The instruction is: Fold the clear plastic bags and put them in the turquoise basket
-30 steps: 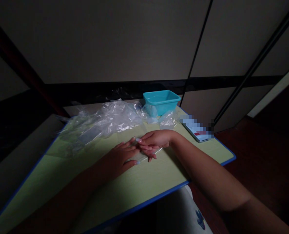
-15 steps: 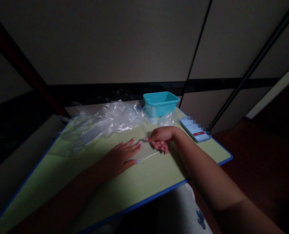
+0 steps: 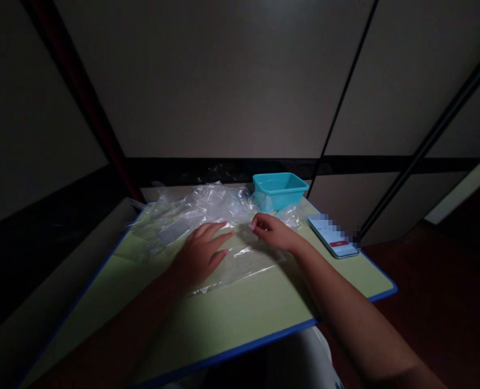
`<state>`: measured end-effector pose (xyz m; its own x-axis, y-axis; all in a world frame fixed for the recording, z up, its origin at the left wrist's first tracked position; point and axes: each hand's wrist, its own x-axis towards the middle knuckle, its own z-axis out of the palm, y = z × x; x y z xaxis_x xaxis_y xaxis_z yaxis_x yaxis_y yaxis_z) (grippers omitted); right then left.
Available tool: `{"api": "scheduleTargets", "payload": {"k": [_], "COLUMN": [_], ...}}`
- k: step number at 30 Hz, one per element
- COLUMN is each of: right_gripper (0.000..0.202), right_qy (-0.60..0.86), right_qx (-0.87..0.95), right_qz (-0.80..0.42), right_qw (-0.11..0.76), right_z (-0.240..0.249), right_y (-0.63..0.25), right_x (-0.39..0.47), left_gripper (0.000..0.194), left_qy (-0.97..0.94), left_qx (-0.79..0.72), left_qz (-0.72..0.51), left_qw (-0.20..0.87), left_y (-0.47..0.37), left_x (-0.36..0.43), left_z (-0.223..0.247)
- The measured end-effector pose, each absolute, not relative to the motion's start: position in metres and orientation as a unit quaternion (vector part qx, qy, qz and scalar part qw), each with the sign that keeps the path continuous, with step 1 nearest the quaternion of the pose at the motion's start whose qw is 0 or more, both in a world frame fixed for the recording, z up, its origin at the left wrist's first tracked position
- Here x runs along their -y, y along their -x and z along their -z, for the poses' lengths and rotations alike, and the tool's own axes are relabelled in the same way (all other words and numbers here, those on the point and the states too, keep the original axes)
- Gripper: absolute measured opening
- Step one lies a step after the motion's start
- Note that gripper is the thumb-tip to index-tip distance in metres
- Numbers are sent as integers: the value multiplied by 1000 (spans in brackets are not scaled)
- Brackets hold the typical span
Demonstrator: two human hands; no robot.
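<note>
A flat clear plastic bag (image 3: 251,263) lies on the table in front of me, its lower edge catching the light. Over its left part is my left hand (image 3: 199,254), palm down with fingers spread, holding nothing. My right hand (image 3: 275,233) is above the bag's right part, thumb and fingertips curled together in a pinch. Whatever lies between those fingertips, if anything, is too small to make out. Just beyond both hands sits a heap of crumpled clear plastic bags (image 3: 219,201).
A turquoise plastic tub (image 3: 281,193) stands at the table's back right, with crumpled plastic beside it. A phone (image 3: 333,237) with a lit screen lies near the right edge. Behind the pale green table (image 3: 231,319), edged in blue, rises a cabinet front (image 3: 223,97).
My right hand has lifted off the bag and its fingers have curled tighter. My left hand has shifted left, uncovering more of the bag. The view has tilted slightly upward.
</note>
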<state>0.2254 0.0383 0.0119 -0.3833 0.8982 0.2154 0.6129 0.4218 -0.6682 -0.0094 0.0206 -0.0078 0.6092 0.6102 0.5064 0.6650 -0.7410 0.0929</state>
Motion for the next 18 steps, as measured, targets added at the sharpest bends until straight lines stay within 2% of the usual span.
{"api": "scheduleTargets", "payload": {"k": [2,5,8,12,15,18], "right_gripper": [23,38,51,61,61,61], "right_qy": [458,398,380,367,372,380], "right_qx": [819,856,896,919,918,915], "right_qz": [-112,-92,-105,-128,-137,-138], "right_qw": [327,318,205,64,7,-8], "right_z": [-12,-11,-5,7,11,13], "right_y": [-217,-202,-187,-176,-177,-180], "right_x": [-30,-15,-3,0,-4,-6], "left_gripper": [32,26,17,10,11,13], "left_qy": [862,800,722,692,698,706], "left_qx": [392,440,497,520,517,514], "left_qz": [314,407,482,501,495,486], "left_qw": [61,41,-3,-17,-19,-16], "left_y": [14,20,23,22,20,19], "left_x": [-25,-32,-38,-41,-40,-39], "left_z": [5,3,3,7,9,12]}}
